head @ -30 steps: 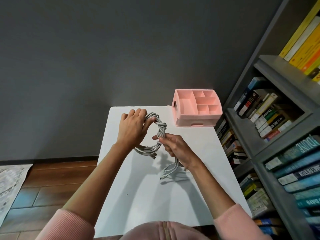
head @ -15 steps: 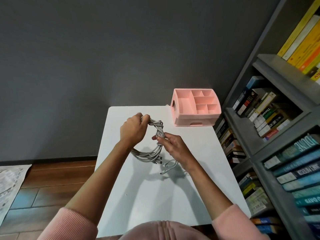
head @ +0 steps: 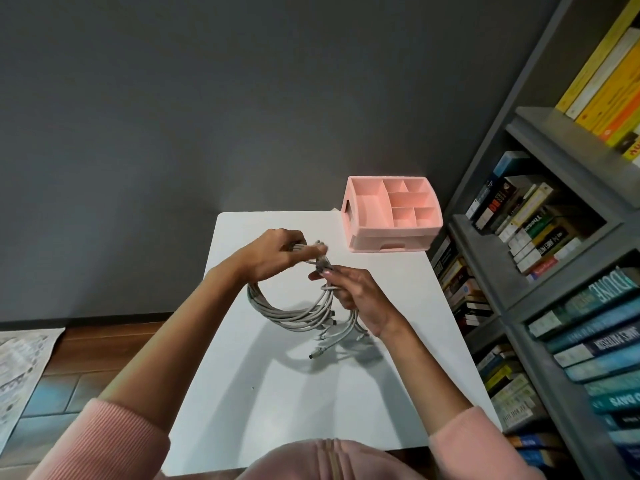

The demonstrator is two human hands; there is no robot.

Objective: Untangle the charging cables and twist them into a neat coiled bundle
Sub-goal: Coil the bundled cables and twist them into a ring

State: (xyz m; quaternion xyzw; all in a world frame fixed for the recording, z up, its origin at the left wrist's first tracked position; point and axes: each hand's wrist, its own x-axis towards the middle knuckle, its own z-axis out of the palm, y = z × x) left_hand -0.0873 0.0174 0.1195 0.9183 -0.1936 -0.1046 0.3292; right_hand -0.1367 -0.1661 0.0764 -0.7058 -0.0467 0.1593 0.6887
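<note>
A coil of several grey charging cables hangs in a loop above the white table. My left hand grips the top of the coil, fingers curled over the strands. My right hand holds the right side of the coil where the strands are twisted together. Loose cable ends with plugs dangle below my right hand, just above the table top.
A pink compartment organiser stands at the table's far right corner. A grey bookshelf full of books runs along the right. Wooden floor and a sheet of newspaper lie to the left.
My left hand has shifted right along the top of the coil toward my right hand. The loop now hangs wider and lower, and the loose ends sit nearer the table.
</note>
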